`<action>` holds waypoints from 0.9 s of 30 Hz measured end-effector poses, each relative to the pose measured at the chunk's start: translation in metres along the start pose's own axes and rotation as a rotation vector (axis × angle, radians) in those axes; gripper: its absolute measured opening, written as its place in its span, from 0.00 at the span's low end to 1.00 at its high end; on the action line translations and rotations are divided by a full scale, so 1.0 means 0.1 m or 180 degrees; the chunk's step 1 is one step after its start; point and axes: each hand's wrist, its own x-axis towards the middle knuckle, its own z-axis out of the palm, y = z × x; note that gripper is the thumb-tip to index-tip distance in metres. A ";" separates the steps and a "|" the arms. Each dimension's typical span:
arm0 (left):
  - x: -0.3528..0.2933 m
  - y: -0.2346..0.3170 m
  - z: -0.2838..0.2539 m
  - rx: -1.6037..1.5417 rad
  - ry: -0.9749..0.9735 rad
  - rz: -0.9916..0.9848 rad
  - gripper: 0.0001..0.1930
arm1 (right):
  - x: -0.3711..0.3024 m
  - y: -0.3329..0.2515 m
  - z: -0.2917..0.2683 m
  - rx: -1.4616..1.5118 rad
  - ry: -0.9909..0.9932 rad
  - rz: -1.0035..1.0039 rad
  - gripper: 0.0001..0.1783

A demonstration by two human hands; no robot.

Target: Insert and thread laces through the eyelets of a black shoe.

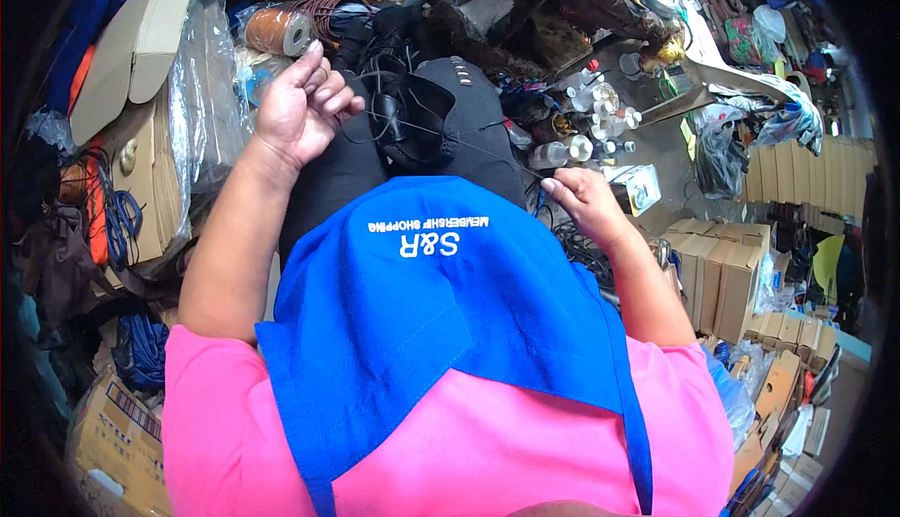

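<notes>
A black shoe (410, 121) sits between my knees, its opening facing me. Dark thread (483, 129) runs across the shoe and stretches out to both sides. Up and to the left of the shoe, my left hand (305, 104) is closed in a pinch on the thread, fingers curled. My right hand (586, 202) is lower and to the right, beside my thigh, its thumb and fingers pinching the other end. Neither hand touches the shoe. Whether a needle is in either pinch is too small to make out.
A spool of orange-brown cord (278, 31) lies beyond my left hand. Several bottles (591, 95) crowd the floor at the right. Blue-handled scissors (123, 225) hang at the left, near cardboard (141, 165). Stacked boxes (717, 269) stand at the right; a blue apron (403, 301) covers my lap.
</notes>
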 end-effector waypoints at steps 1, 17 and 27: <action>-0.01 0.00 0.08 0.0201 0.0421 0.0118 0.22 | -0.01 0.08 0.03 0.1048 -0.0102 0.0526 0.17; -0.24 -0.46 0.34 0.7416 -0.1029 0.1771 0.22 | 1.33 -1.30 -0.10 -0.1314 -0.0876 -0.0167 0.25; -0.12 -0.45 0.31 0.7217 -0.0733 0.1678 0.20 | 1.03 -0.63 0.19 0.0883 -0.0383 0.0443 0.19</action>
